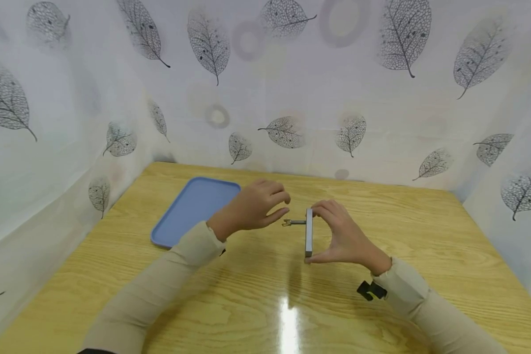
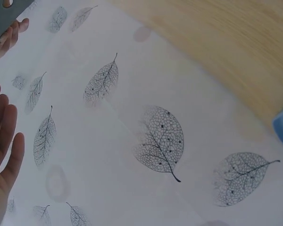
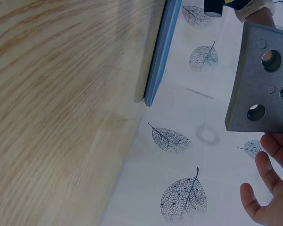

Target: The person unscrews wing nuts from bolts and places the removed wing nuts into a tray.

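Observation:
My right hand [image 1: 346,240] holds a grey metal plate [image 1: 309,236] on edge above the table, fingers at its top and thumb at its bottom. A thin bolt [image 1: 298,222] with a brassy forked end sticks out of the plate toward the left. In the right wrist view the flat face of the plate [image 3: 247,92] shows several round holes, one of them threaded. My left hand [image 1: 257,204] hovers just left of the bolt's end, thumb and fingers apart and nothing between them. The left wrist view catches its spread fingers [image 2: 4,136] at the edge.
A blue tray [image 1: 183,216] lies on the wooden table [image 1: 248,295] at the left, partly covered by my left arm. Leaf-printed white cloth [image 1: 265,88] hangs behind the table and along both sides. A black tab [image 1: 371,290] sits at my right cuff.

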Demonstrator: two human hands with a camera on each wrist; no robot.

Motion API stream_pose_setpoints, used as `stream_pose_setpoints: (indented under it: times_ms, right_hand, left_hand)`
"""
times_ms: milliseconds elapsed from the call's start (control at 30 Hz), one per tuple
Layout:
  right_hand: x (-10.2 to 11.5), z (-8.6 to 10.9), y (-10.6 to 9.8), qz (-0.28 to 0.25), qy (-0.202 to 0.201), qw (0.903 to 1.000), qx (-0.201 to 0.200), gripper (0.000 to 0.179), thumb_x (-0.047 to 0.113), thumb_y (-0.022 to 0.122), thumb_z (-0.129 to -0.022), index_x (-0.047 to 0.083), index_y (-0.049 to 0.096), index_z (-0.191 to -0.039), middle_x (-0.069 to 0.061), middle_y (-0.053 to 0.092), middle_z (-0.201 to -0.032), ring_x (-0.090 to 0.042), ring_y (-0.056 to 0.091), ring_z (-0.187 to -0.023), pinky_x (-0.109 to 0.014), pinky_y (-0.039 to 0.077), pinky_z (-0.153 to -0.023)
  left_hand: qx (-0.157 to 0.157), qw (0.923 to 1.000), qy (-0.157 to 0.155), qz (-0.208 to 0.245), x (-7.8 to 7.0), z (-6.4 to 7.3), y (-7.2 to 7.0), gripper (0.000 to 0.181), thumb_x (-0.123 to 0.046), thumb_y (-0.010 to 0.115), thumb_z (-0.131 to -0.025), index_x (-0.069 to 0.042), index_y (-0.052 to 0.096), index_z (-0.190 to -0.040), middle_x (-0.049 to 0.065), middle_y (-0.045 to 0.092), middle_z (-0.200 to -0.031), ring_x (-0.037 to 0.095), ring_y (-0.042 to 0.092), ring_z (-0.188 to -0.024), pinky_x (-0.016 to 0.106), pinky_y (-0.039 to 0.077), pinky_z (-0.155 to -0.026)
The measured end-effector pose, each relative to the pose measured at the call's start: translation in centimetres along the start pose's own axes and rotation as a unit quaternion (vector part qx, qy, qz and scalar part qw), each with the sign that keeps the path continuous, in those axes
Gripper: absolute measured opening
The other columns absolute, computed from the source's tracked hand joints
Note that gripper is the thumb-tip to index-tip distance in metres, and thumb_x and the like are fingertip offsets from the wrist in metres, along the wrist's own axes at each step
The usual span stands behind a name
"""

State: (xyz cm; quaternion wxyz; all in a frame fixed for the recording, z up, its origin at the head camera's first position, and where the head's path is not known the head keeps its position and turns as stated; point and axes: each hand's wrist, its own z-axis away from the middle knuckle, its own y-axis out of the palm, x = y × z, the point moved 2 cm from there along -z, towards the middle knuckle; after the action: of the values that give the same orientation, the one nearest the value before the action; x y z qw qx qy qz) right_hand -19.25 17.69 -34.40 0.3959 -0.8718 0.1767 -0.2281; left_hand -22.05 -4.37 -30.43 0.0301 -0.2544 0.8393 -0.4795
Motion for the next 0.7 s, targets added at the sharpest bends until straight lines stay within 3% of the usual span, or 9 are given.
stream_pose_setpoints:
  times_ms: [133, 367, 700]
  right_hand:
    - [-0.1, 0.0, 0.0, 0.001, 0.002, 1.0, 0.0, 0.088, 0.076, 0.064, -0.062, 0.006, 0.057, -0.114, -0.006, 0.055, -0.112, -0.019, 0.047, -0.097, -0.044, 0.038, -0.079]
    - [-0.1, -0.1, 0.0, 0.0, 0.007, 1.0, 0.003, 0.086, 0.075, 0.067, -0.061, 0.008, 0.057, -0.113, -0.005, 0.055, -0.111, -0.018, 0.047, -0.096, -0.044, 0.038, -0.08]
    - [0.0, -0.2, 0.0, -0.004, 0.008, 1.0, 0.004, 0.086, 0.074, 0.067, -0.061, 0.007, 0.057, -0.114, -0.005, 0.055, -0.112, -0.018, 0.047, -0.097, -0.045, 0.037, -0.081]
  left_hand:
    - [-0.008, 0.9999, 0.01, 0.01, -0.5, 0.2, -0.2, 0.018, -0.03, 0.064, -0.088, -0.013, 0.066, -0.091, 0.0, 0.062, -0.088, 0.014, 0.06, -0.079, 0.033, 0.05, -0.08]
    - [0.051, 0.9977, 0.025, 0.036, -1.0, 0.8, 0.7, 0.024, -0.04, 0.061, -0.089, -0.016, 0.063, -0.09, -0.001, 0.057, -0.086, 0.01, 0.054, -0.073, 0.031, 0.049, -0.075]
    - [0.046, 0.9982, -0.005, 0.038, 0.0, 0.4, 0.8, 0.021, -0.036, 0.062, -0.089, -0.015, 0.062, -0.089, -0.001, 0.057, -0.085, 0.011, 0.054, -0.072, 0.029, 0.049, -0.072]
